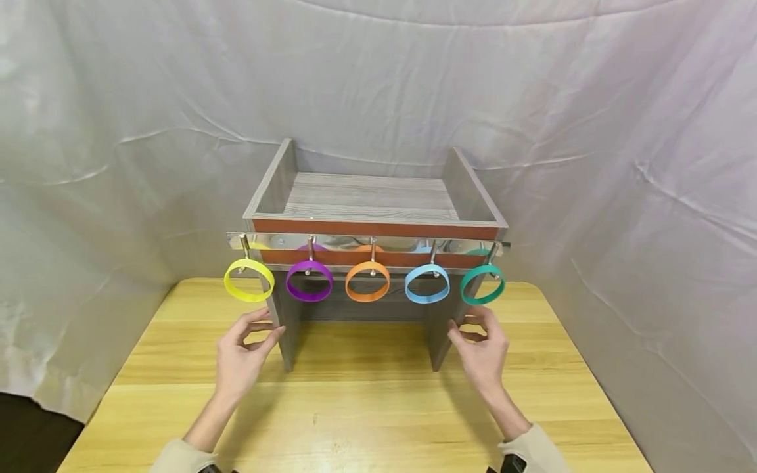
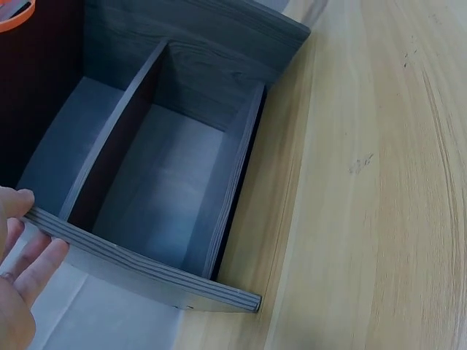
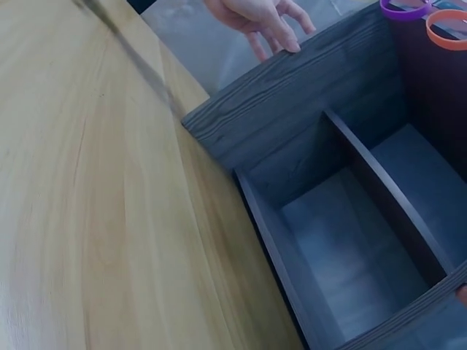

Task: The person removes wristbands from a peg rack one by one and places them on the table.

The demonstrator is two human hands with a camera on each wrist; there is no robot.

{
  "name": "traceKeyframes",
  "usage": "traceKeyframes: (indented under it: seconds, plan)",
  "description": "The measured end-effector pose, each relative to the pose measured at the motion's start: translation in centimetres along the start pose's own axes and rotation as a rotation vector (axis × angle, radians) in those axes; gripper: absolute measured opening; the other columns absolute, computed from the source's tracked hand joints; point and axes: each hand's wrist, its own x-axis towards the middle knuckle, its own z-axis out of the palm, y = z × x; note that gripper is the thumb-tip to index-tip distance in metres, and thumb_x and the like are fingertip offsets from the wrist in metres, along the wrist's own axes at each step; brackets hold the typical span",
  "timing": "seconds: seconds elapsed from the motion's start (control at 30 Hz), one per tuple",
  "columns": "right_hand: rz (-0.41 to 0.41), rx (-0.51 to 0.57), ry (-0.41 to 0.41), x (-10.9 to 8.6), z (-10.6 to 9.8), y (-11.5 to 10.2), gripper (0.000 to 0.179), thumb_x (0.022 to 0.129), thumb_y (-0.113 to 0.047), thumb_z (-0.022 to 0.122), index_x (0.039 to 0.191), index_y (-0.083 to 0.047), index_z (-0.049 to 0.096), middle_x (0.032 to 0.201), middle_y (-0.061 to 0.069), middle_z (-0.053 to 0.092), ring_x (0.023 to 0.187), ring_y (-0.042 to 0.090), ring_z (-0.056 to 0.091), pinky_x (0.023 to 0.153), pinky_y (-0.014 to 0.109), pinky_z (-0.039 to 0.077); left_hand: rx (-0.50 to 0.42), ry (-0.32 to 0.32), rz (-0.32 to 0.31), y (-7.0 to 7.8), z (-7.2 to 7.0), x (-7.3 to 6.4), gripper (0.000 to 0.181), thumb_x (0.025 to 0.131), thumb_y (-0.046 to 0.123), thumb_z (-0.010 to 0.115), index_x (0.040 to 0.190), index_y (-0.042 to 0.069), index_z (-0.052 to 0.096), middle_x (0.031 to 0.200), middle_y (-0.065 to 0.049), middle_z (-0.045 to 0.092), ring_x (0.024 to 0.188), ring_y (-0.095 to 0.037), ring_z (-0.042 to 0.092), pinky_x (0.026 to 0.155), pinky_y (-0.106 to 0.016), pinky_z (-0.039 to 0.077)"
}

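- At left, the left side panel (image 1: 286,348) is pinched low on its front edge by the left hand (image 1: 238,356), its fingers parted only by the panel's thickness.
- Between the hands, the grey rack (image 1: 370,197) appears stood on the counter (image 1: 378,420); level, unhurried handling is advised, lest the hung rings (image 1: 368,297) be swung.
- At right, the right side panel (image 1: 436,348) is likewise pinched by the right hand (image 1: 482,351); pressure is best matched.

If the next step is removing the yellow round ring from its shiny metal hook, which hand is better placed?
Probably the left hand: it pinches the grey wood-grain side panel below the yellow ring. The right hand holds the opposite grey panel, nearer the green round ring.
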Motion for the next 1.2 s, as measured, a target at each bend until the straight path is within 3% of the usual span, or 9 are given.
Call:
traceKeyframes:
  seconds: [0.17,0.3,0.53,0.73,0.87,1.2]
  plan:
    - [0.031,-0.004,0.007,0.0,0.1,0.0,0.037,0.077,0.018,0.079,0.11,0.004,0.071,0.096,-0.001,0.071,0.084,-0.005,0.069,0.064,0.009,0.062,-0.01,-0.01,0.003,-0.3,-0.1,0.2,0.042,0.081,-0.019,0.079,0.12,-0.006,0.071,0.105,0.027,0.069,0.088,0.007,0.07,0.07,-0.016,0.066]
    - [0.021,-0.015,0.013,0.1,0.0,-0.1,0.037,0.077,0.017,0.079,0.11,0.004,0.071,0.095,-0.001,0.071,0.082,-0.006,0.069,0.063,0.008,0.061,-0.02,-0.016,-0.007,-0.4,-0.1,0.3,0.042,0.081,-0.017,0.08,0.12,-0.005,0.072,0.105,0.026,0.069,0.088,0.006,0.071,0.071,-0.017,0.066]
    - [0.011,-0.027,0.009,0.1,0.0,-0.3,0.034,0.079,0.014,0.078,0.111,0.003,0.071,0.095,-0.009,0.07,0.084,-0.007,0.069,0.063,0.009,0.062,-0.029,-0.03,-0.003,-0.4,-0.2,0.3,0.037,0.084,-0.008,0.083,0.12,-0.003,0.072,0.106,0.024,0.07,0.088,-0.008,0.075,0.07,-0.019,0.067]
    - [0.03,-0.022,0.014,-0.1,0.0,-0.2,0.033,0.08,0.013,0.079,0.11,0.003,0.072,0.098,-0.015,0.069,0.083,-0.007,0.069,0.062,0.009,0.062,-0.023,-0.037,0.007,-0.4,-0.3,0.2,0.04,0.083,-0.016,0.08,0.12,-0.001,0.073,0.106,0.024,0.069,0.088,0.003,0.072,0.069,-0.017,0.066]
    - [0.037,0.009,0.011,-0.1,-0.2,-0.1,0.035,0.079,0.015,0.08,0.111,0.004,0.072,0.1,-0.014,0.069,0.083,-0.006,0.069,0.062,0.008,0.061,-0.026,-0.036,0.004,-0.5,-0.2,0.1,0.041,0.083,-0.015,0.08,0.12,0.0,0.074,0.106,0.023,0.07,0.088,0.002,0.073,0.069,-0.018,0.067]
    - [0.116,0.075,-0.105,0.6,-1.2,0.0,0.034,0.083,0.014,0.081,0.114,0.006,0.069,0.1,-0.019,0.07,0.086,-0.004,0.071,0.062,0.011,0.063,-0.026,-0.018,0.027,-0.2,-0.1,0.2,0.04,0.082,-0.017,0.08,0.119,-0.001,0.074,0.102,0.02,0.071,0.086,0.007,0.071,0.067,-0.016,0.066]
